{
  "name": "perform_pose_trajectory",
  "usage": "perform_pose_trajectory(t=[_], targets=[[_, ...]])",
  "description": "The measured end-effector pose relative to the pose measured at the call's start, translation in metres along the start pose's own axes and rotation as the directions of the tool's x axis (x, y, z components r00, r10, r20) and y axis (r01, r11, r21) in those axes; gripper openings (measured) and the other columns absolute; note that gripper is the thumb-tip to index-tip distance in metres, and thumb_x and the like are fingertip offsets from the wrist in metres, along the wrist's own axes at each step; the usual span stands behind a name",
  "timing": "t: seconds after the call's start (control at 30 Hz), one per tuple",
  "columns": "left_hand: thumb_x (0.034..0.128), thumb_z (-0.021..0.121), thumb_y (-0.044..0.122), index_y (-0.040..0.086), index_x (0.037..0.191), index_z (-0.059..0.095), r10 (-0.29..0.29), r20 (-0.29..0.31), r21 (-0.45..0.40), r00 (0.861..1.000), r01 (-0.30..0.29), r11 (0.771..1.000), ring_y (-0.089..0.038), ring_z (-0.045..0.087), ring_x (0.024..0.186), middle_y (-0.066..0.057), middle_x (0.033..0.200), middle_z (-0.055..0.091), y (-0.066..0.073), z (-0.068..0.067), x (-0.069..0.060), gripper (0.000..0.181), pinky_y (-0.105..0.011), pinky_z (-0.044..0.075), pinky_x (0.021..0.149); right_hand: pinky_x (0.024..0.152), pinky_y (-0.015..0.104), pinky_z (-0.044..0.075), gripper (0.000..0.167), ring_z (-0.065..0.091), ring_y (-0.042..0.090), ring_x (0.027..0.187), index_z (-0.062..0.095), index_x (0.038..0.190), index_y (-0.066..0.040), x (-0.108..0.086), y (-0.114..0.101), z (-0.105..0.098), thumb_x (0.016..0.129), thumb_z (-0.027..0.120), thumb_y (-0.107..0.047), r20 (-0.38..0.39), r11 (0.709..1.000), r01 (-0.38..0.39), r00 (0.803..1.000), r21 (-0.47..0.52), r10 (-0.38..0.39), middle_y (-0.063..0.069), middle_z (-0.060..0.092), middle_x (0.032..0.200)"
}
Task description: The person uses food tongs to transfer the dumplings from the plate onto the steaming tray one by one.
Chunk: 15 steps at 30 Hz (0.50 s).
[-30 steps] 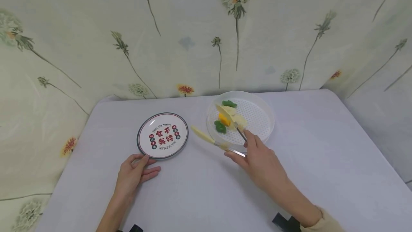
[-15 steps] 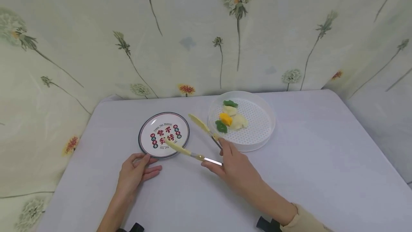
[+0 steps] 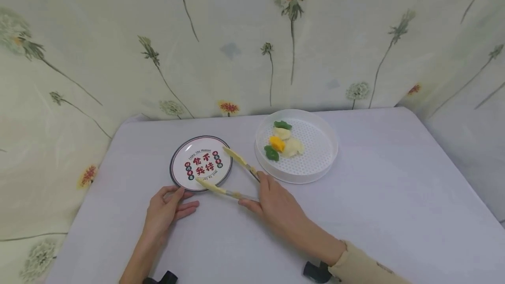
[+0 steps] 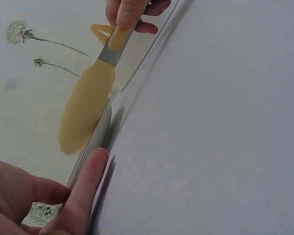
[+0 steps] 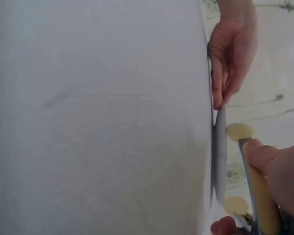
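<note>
A round white plate (image 3: 189,159) with a dark rim and red characters lies at the left of the table. My left hand (image 3: 161,214) pinches its near edge, thumb on top and a finger (image 4: 90,176) beneath, as the left wrist view shows. In my right hand (image 3: 278,203) is a pair of metal tongs (image 3: 241,160) with yellow tips. The tongs are spread apart over the right part of the plate, and nothing is between their tips. In the left wrist view, one broad yellow tip (image 4: 85,107) is seen above the plate's edge.
Right of the plate stands a round white tray (image 3: 321,165) with a perforated bottom. Several dumpling-like pieces (image 3: 293,147), cream, yellow and green, lie in its left half. A flower-patterned cloth (image 3: 327,47) hangs behind the white-covered table (image 3: 394,187).
My right hand has moved left with the tongs, from above the tray to above the plate. The left hand stays at the plate's edge. The pieces in the tray look unmoved.
</note>
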<state>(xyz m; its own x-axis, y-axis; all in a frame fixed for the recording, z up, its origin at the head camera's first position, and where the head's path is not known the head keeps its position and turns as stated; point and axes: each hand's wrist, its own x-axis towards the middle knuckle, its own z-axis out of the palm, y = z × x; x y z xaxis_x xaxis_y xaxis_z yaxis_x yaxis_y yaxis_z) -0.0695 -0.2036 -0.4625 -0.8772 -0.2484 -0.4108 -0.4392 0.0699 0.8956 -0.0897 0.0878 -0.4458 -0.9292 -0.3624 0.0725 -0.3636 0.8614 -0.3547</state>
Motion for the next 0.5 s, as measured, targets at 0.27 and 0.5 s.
perform_pose_trajectory(t=[0.27, 0.5], targets=[[0.1149, 0.053, 0.028, -0.001, 0.148, 0.046, 0.018, -0.004, 0.02, 1.0, -0.018, 1.0, -0.019, 0.084, 0.09, -0.025, 0.132, 0.074, 0.0034, 0.0003, -0.001, 0.044, -0.029, 0.072, 0.081, 0.066, 0.035, 0.063, 0.084, 0.062, 0.022, 0.088, 0.054, 0.143, 0.005, 0.0051, -0.0065, -0.0002, 0.096, 0.072, -0.062, 0.021, 0.997, 0.014, 1.0, -0.07, -0.013, 0.017, 0.067, 0.111], [0.1142, 0.055, 0.026, -0.003, 0.148, 0.045, 0.015, 0.005, 0.002, 1.0, -0.015, 1.0, -0.02, 0.084, 0.089, -0.025, 0.13, 0.075, 0.0022, 0.0018, 0.0012, 0.045, -0.031, 0.072, 0.081, 0.059, 0.031, 0.055, 0.084, 0.052, 0.02, 0.078, 0.058, 0.134, 0.008, 0.0081, -0.01, 0.0025, 0.093, 0.075, -0.064, -0.02, 0.984, 0.061, 0.998, -0.165, -0.065, 0.013, 0.06, 0.099]])
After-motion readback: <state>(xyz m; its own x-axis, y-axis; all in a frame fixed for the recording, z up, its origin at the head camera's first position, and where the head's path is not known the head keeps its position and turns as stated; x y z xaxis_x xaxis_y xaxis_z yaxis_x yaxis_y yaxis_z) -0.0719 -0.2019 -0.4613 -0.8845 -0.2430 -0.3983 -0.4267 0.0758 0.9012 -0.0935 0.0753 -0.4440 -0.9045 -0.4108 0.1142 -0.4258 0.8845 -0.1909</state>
